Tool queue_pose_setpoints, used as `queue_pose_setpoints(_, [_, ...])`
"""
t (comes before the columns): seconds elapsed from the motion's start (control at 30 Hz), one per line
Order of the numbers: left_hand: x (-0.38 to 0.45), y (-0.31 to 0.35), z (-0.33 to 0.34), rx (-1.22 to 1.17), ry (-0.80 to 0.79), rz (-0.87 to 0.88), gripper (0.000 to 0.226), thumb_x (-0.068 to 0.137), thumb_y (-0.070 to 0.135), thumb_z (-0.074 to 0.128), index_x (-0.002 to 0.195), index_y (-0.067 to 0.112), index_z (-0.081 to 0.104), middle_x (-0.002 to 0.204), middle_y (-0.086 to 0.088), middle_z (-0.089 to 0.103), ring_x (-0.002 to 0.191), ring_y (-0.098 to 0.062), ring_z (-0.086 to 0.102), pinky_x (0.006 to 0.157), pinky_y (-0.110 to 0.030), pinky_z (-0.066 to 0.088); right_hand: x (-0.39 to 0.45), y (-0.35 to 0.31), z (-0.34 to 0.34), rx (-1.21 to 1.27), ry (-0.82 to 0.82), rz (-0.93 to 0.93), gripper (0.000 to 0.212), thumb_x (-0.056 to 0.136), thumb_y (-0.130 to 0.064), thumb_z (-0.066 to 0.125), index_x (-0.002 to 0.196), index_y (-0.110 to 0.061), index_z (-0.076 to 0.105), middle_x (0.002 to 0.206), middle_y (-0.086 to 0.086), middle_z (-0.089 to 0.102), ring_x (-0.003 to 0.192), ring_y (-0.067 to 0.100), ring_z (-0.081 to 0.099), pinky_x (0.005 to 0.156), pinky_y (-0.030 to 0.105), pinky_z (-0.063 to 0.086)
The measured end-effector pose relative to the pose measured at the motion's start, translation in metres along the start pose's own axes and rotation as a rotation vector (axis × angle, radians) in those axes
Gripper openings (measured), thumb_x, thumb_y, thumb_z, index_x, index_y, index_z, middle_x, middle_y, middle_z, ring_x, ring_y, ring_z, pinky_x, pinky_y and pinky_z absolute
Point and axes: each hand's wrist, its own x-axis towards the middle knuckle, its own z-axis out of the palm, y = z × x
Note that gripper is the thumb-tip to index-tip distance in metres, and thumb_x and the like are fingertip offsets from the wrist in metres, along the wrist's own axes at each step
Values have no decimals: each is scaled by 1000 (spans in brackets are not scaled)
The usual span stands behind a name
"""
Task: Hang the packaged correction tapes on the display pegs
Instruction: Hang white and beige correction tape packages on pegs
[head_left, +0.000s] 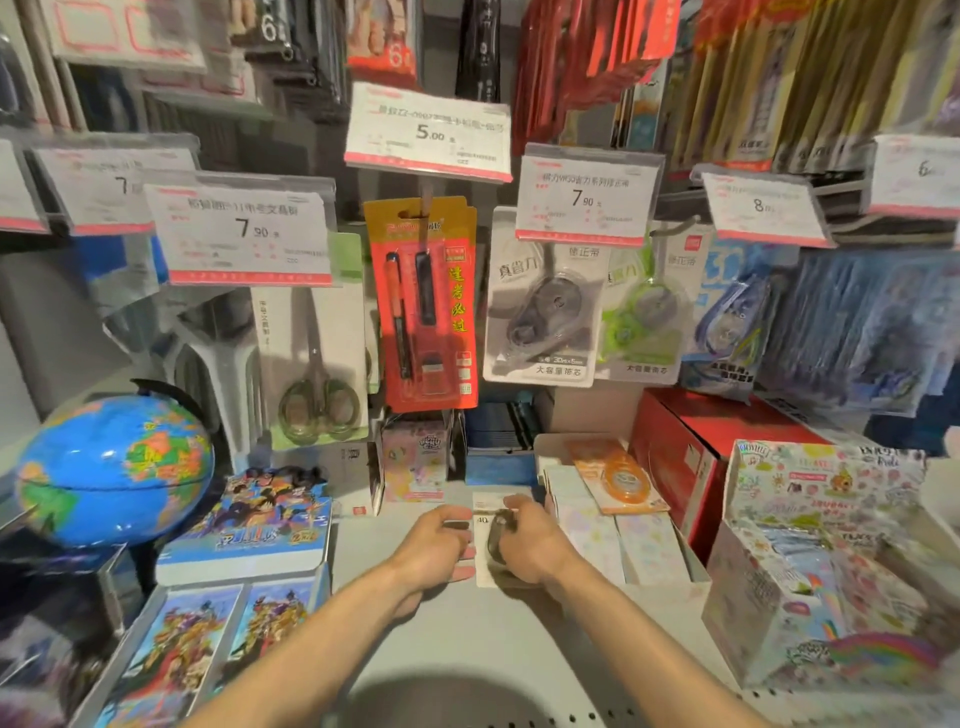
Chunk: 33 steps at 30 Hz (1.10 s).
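Note:
A white packaged correction tape (487, 530) with a dark dispenser lies on the grey shelf (467, 639) between my hands. My left hand (436, 545) grips its left edge and my right hand (530, 545) covers its right side. Above hang a grey correction tape pack (543, 306), a green one (644, 317) and a blue one (727, 327) on display pegs under price tags. An orange correction tape pack (618, 475) lies on a white box to the right.
A red pen pack (423, 306) and scissors pack (317, 364) hang at centre. A globe (114, 467) and comic books (249, 525) sit left. A red box (691, 452) and patterned cartons (810, 561) stand right.

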Motion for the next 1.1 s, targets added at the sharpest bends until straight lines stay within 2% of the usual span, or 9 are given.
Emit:
queue_pose_setpoints(0.27, [6,4,-11,-148,42,-93,35,95,-10,46,125,8,50,91,-12,55,66,-18,53,65,-29,54,-1,8,9,284,68,62,49,96,0,48,143,-15,42,117,1,54,105,17,55,92,24,48])
queue_pose_setpoints(0.47, [2,4,-18,-78,67,-121,19,95,-4,55,82,10,60,71,-4,62,64,-15,55,61,-25,54,-3,9,20,437,68,65,42,95,-2,54,136,-13,50,115,-2,60,109,20,62,96,42,55])
queue_pose_setpoints(0.6, [-6,8,-16,-94,45,-120,17,98,-1,50,104,2,65,91,-15,78,72,-21,70,68,-33,63,-4,8,21,494,65,43,35,95,-3,57,129,-12,57,115,-2,64,98,17,64,65,22,54])
queue_pose_setpoints(0.7, [-17,12,-14,-98,94,-69,13,100,-2,48,101,3,59,65,-7,73,49,-13,68,50,-27,57,-8,4,21,514,60,10,32,93,-2,62,123,-13,61,114,1,66,93,13,65,68,12,49])
queue_pose_setpoints(0.77, [-26,15,-17,-91,131,-39,11,100,-4,48,100,3,57,62,-7,69,41,-11,64,44,-25,53,-12,0,20,516,39,-18,34,92,-4,65,123,-14,59,117,3,65,82,9,61,59,7,47])
queue_pose_setpoints(0.9, [-43,21,-33,-121,124,-10,18,100,-5,47,114,0,56,75,-12,76,52,-17,72,45,-28,56,-18,-5,9,461,-17,-50,74,86,-22,78,148,-20,38,146,1,50,118,14,58,93,22,50])
queue_pose_setpoints(0.97, [-54,25,-41,-148,107,6,19,101,-5,46,115,3,57,83,-14,79,65,-23,77,51,-33,60,-20,-9,0,486,-96,-16,97,81,-31,83,157,-21,25,153,5,44,124,16,56,101,27,47])
queue_pose_setpoints(1.03, [-64,29,-46,-169,78,33,18,101,-4,46,113,4,56,87,-16,79,67,-24,77,53,-35,61,-23,-11,-6,579,-181,13,105,78,-31,86,158,-17,18,141,6,59,113,15,65,103,33,50])
queue_pose_setpoints(1.1, [-71,32,-47,-180,52,51,18,101,-4,46,113,5,57,90,-16,79,69,-25,77,54,-35,61,-25,-12,-10,657,-244,44,97,78,-24,85,154,-14,26,113,2,76,96,13,74,97,39,55])
